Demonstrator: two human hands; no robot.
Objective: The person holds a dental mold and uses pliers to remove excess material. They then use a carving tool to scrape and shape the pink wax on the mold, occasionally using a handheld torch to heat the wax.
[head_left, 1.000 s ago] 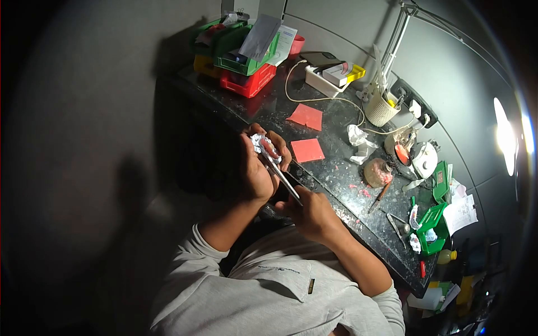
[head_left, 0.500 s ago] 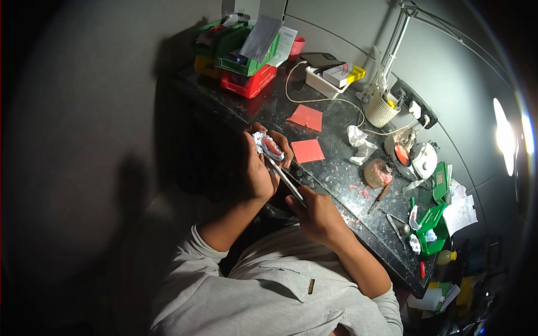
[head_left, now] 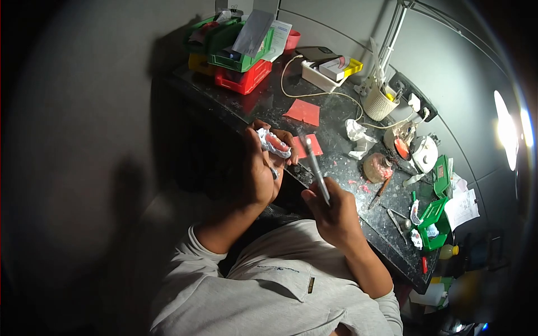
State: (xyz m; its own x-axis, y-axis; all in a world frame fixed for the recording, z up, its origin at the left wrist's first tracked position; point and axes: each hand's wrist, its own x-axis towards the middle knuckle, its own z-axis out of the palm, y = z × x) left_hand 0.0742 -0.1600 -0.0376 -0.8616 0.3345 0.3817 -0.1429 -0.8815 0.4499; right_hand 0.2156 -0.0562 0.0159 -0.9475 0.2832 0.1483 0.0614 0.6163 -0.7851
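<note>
My left hand (head_left: 259, 179) is wrapped round a white plaster dental cast (head_left: 262, 136), which has a pink wax ridge (head_left: 277, 143) with teeth along it. A small dark shiny thing (head_left: 274, 173) shows against the fingers below the cast; I cannot make out what it is. In my right hand (head_left: 340, 215) is a slim metal spatula-like tool (head_left: 317, 172), its blurred tip pointing up and away from me. The tool is apart from the cast, to its right. Behind its tip lies a pink wax sheet (head_left: 311, 147), partly covered.
Another pink sheet (head_left: 303, 112) lies farther back. To the right stand a glass jar (head_left: 377, 168), a brown-handled tool (head_left: 381, 191), crumpled paper (head_left: 358, 137) and a green box (head_left: 435, 235). Stacked bins (head_left: 244, 78) and a desk lamp (head_left: 395, 39) are at the back.
My right hand has drawn the metal tool off the cast, moving right and turning the tip upward. The cast is tilted slightly differently in my left hand.
</note>
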